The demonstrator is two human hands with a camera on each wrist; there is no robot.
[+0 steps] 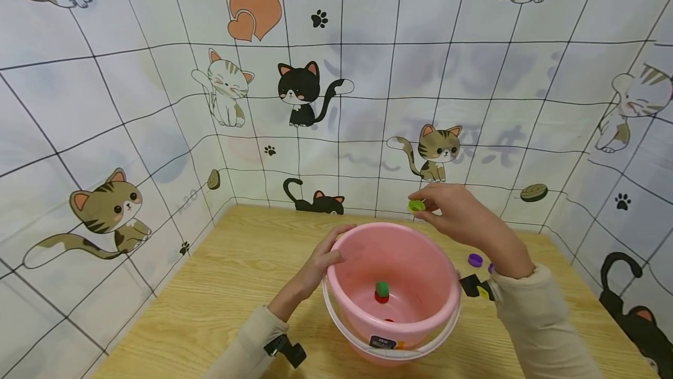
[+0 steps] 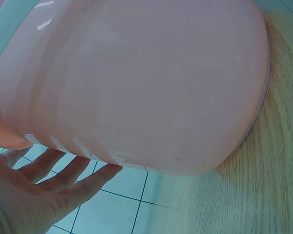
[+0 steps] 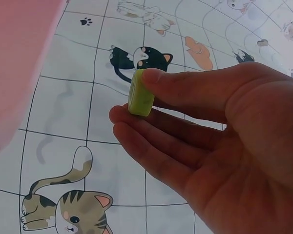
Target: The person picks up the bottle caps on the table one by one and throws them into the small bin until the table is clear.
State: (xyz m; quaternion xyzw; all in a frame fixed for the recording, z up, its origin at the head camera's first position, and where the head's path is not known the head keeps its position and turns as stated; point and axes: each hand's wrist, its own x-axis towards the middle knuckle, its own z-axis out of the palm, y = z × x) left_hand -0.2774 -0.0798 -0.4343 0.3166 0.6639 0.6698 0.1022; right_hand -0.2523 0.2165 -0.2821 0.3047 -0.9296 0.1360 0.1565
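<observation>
A pink bucket (image 1: 391,338) with a white handle stands upright on the wooden table. At its left rim is my left hand (image 1: 319,263), thumb at the edge and fingers along the outer wall. The left wrist view shows the fingers (image 2: 83,178) against the pink side. Beyond the bucket's far right rim, my right hand (image 1: 452,209) pinches a small lime-green bottle cap (image 3: 142,92) between thumb and fingers, in the air. Inside the bucket lie a green piece (image 1: 382,289) and a red piece (image 1: 382,299) beneath it. Another red bit is mostly hidden by the front rim.
On the table right of the bucket lies a purple cap (image 1: 475,260); a second purple one is partly covered by my right forearm. A white grid-patterned cloth (image 1: 368,75) with cartoon cats rises behind and on both sides of the wooden table (image 1: 263,239).
</observation>
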